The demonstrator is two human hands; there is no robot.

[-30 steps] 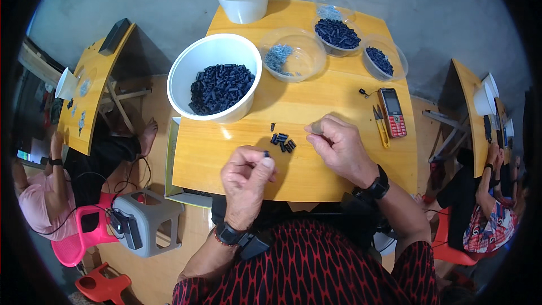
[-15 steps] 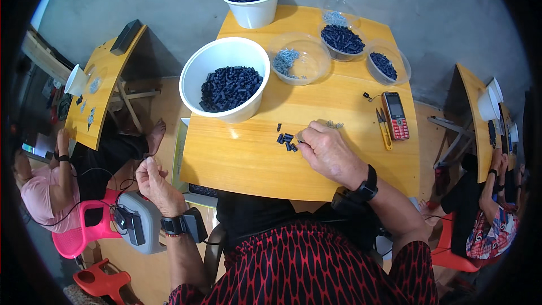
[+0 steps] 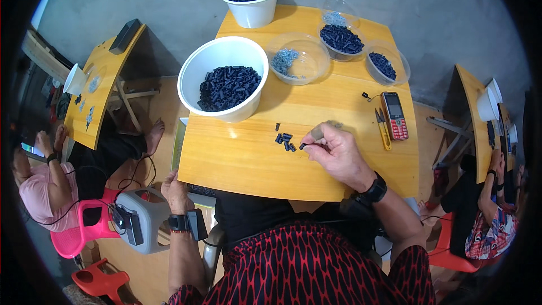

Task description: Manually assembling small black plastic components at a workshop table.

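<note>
My right hand (image 3: 339, 158) is over the middle of the wooden table (image 3: 237, 161), pinching a small black plastic piece (image 3: 303, 146) between thumb and fingertips. Just left of it lies a loose group of similar short black tubes (image 3: 287, 138). Behind the hand, partly hidden, is a little heap of thin metal pieces (image 3: 335, 124), apparently screws. My left hand (image 3: 176, 195) is by the table's left front corner, off the tabletop. Its fingers are curled closed, and what they hold, if anything, cannot be made out.
A white tub (image 3: 186, 82) of black pieces stands at left, another white tub (image 3: 248, 14) behind. Clear bowls hold metal bits (image 3: 316, 51) and black pieces (image 3: 370, 56). At right lie a yellow-handled cutter (image 3: 384, 133) and a red phone (image 3: 396, 118). Other people sit at both sides.
My right hand has turned, showing the black piece in its pinch. My left hand has moved right and down, toward the table's left corner. The person at left has raised a hand.
</note>
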